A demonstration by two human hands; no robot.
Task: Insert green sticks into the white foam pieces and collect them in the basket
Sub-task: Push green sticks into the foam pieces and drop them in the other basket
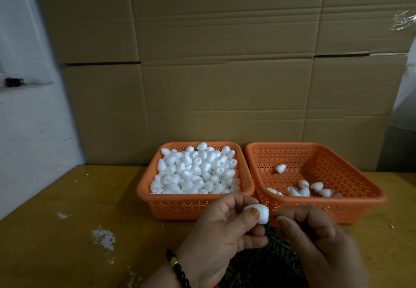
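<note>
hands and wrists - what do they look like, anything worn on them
Both are bare hands with no gloves and no sleeves showing. The left hand has a bracelet of round black beads with one gold-coloured bead at the wrist, and its thumbnail is short and unpainted. The right hand shows no ring or band in the part in view; its wrist runs out of the frame.

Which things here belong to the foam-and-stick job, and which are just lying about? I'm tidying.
Job:
white foam piece in left hand
right hand
green sticks
full orange plastic basket
near-empty orange plastic basket

Lying about:
brown cardboard boxes
white scraps
</note>
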